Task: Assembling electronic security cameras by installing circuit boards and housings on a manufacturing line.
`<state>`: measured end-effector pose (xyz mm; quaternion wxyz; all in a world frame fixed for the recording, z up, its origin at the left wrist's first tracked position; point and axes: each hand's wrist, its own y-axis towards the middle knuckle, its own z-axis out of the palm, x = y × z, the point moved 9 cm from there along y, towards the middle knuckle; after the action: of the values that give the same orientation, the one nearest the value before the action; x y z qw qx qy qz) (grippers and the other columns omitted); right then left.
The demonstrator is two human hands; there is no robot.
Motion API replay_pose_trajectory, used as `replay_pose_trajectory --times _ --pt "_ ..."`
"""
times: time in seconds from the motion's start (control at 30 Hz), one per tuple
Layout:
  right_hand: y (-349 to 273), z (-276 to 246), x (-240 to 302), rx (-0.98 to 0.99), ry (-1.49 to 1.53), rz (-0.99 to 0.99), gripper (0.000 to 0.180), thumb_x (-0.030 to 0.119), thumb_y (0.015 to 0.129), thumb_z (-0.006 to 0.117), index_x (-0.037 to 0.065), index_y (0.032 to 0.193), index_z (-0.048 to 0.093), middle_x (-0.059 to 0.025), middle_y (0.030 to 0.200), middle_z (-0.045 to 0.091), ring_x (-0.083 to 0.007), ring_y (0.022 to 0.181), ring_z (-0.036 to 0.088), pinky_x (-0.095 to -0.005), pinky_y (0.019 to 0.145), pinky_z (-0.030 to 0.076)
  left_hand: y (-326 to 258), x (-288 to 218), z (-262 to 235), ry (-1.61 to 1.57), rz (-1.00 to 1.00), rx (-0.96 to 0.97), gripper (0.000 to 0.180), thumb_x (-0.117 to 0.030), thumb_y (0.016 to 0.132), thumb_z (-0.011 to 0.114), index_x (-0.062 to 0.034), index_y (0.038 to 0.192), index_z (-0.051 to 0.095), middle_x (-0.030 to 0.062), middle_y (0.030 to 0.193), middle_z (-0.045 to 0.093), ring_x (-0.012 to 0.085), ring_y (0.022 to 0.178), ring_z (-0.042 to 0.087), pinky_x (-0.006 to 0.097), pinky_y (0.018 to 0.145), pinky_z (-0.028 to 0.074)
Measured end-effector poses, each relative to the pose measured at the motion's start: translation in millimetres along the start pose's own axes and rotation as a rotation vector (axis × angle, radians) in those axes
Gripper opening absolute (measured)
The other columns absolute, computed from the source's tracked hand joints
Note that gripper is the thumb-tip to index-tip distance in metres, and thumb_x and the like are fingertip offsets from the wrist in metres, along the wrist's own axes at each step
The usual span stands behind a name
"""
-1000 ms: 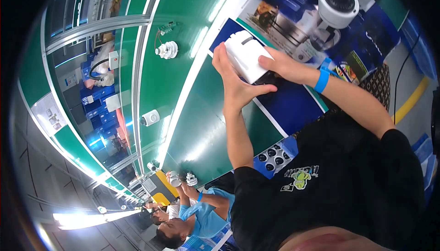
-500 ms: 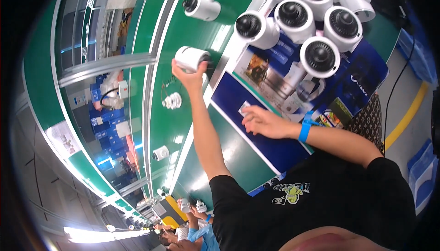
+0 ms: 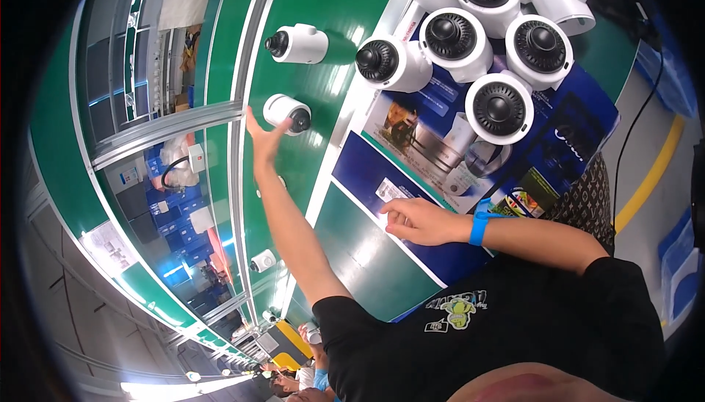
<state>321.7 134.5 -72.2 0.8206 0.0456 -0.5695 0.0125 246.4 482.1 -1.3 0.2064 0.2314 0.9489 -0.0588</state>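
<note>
- Worn on the head, the view looks steeply down; the black shirt (image 3: 529, 321) fills the lower right, near.
- It faces the green bench (image 3: 374, 240), with the left hand (image 3: 267, 141) left of centre and the right hand (image 3: 424, 222) nearer the middle.
- The wide lens bows the metal frame (image 3: 169, 129) at left and reaches a distant lamp (image 3: 191, 389), lower left.

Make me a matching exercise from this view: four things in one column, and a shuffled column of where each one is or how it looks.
Things
1. left hand
2. right hand
3. blue wristband
4. yellow stripe

Places and states
A. on the grey floor
B. spread open, beside a white housing on the green surface
C. around the right wrist
D. fingers curled, over the blue sheet

Pairs: 1-B, 2-D, 3-C, 4-A
</note>
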Motion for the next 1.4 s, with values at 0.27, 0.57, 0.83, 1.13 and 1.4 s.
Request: replay_pose_trajectory --times 0.27,0.57,0.83,1.13,1.4 --pt "-2 0 4 -0.019 -0.169 -0.239 0.016 0.013 0.087 0.06 -0.003 0.089 0.064 -0.0138 0.085 0.061 -0.0236 0.069 0.063 -0.0312 0.063 0.05 59 -158 50 0.321 0.318 -0.18 0.093 -0.046 0.066 0.079 -0.0121 0.142 0.035 0.0226 0.15 0.015 0.0432 0.133 0.027 0.046 0.107 0.031" --pt "8 7 -3 -0.101 -0.038 -0.222 0.028 0.024 0.082 0.068 0.002 0.065 0.061 -0.0108 0.073 0.058 -0.0282 0.071 0.058 -0.0388 0.064 0.044 -53 -64 -3 -0.512 0.124 -0.712 0.083 -0.033 0.066 0.085 -0.0075 0.132 0.04 0.0196 0.128 0.04 0.0293 0.113 0.049 0.044 0.092 0.048" --pt "-15 -15 36 -0.356 -0.266 -0.414 0.106 0.029 0.066 0.082 0.0 0.142 0.014 -0.0226 0.139 0.028 -0.0369 0.133 0.028 -0.0438 0.11 0.025 -258 -61 150 -1.763 -0.131 -0.242 0.075 -0.065 0.087 0.038 -0.0063 0.134 0.042 0.0149 0.13 0.051 0.0327 0.119 0.051 0.047 0.101 0.043" --pt "-19 -15 38 -0.482 -0.473 -0.578 0.085 0.002 0.061 0.078 0.008 0.132 0.033 -0.0191 0.133 0.036 -0.0398 0.123 0.037 -0.0447 0.102 0.036 -245 -82 141 -1.815 0.058 -0.029 0.082 -0.066 0.09 0.028 0.0028 0.133 0.041 0.0236 0.134 0.045 0.0359 0.116 0.053 0.046 0.098 0.045" --pt "-20 -20 42 -0.509 -0.627 -0.516 0.072 0.006 0.062 0.074 0.007 0.127 0.041 -0.016 0.123 0.043 -0.0365 0.114 0.039 -0.0438 0.098 0.033 -252 -86 138 -1.653 -0.029 -0.168 0.082 -0.067 0.09 0.022 0.0014 0.132 0.042 0.0241 0.128 0.05 0.036 0.115 0.052 0.046 0.099 0.042"
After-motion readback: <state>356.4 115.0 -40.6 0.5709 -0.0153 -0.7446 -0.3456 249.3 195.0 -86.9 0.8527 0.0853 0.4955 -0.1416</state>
